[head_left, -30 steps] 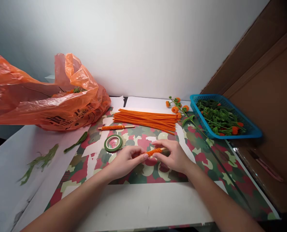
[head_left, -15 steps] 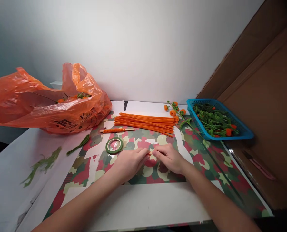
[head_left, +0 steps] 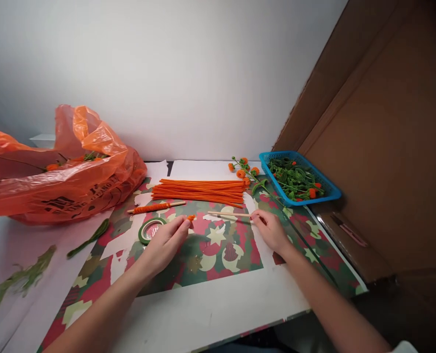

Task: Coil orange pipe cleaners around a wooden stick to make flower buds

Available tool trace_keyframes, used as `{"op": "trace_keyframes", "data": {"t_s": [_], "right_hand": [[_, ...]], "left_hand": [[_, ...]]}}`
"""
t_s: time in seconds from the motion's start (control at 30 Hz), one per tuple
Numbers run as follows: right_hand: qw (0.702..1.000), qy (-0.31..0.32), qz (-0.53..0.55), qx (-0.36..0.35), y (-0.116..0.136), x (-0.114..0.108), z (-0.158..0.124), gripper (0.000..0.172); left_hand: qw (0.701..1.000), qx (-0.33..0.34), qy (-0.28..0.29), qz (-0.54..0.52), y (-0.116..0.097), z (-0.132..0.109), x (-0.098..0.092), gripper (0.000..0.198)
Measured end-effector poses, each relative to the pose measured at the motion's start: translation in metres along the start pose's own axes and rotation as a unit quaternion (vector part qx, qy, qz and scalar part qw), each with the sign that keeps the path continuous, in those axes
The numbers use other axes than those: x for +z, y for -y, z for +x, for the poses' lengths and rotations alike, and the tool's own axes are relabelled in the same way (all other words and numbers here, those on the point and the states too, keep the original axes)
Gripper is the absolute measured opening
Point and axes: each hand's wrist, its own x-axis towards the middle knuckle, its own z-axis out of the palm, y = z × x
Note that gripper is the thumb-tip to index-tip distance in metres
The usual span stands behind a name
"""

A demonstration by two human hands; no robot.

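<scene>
Pinched in my left hand (head_left: 170,240) is a small orange fuzzy piece (head_left: 191,218), its end poking out past the fingertips. My right hand (head_left: 269,229) grips one end of a thin wooden stick (head_left: 229,214), which points left toward the other hand without touching it. Behind them lies a bundle of orange pipe cleaners (head_left: 203,191). Another stick wrapped in orange (head_left: 152,208) rests in front of the bundle's left part. A roll of green tape (head_left: 150,230) lies flat beside my left hand, which partly covers it.
An orange plastic bag (head_left: 104,181) stands at left, near green twisted stems (head_left: 89,239). Orange flowers on a stem (head_left: 241,173) lie behind. At right are a blue basket (head_left: 333,192) of greenery, a pink-handled tool (head_left: 353,235) and a cardboard wall (head_left: 387,122).
My hands have moved apart, the left leftward with the orange piece, the right rightward with the bare stick. The view has turned rightward, so the bag and basket appear further left.
</scene>
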Motion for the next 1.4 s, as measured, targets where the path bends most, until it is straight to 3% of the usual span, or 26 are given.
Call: {"op": "trace_keyframes", "data": {"t_s": [0.13,0.27,0.47,0.6,1.1,1.4], "right_hand": [[1.0,-0.009,0.024,0.007,0.0,0.012,-0.005,0.028],[0.991,-0.008,0.13,0.015,0.0,0.006,0.0,0.029],[0.971,-0.022,0.235,0.018,0.013,0.002,0.018,0.029],[0.972,-0.026,0.232,-0.025,0.024,0.005,0.026,0.032],[0.975,-0.021,0.213,-0.056,0.03,-0.003,0.027,0.027],[0.981,-0.003,0.153,-0.117,0.034,-0.009,0.02,0.025]], "left_hand": [[0.959,-0.126,0.033,-0.252,0.001,0.003,0.006,0.028],[0.937,-0.157,0.059,-0.305,0.004,0.004,0.006,0.028],[0.941,-0.14,0.181,-0.249,0.003,-0.003,0.003,0.039],[0.947,-0.112,0.219,-0.209,0.0,-0.007,0.002,0.039],[0.963,-0.049,0.232,-0.126,0.011,-0.005,-0.001,0.036],[0.984,-0.005,0.178,-0.013,0.01,-0.004,-0.001,0.035]]}}
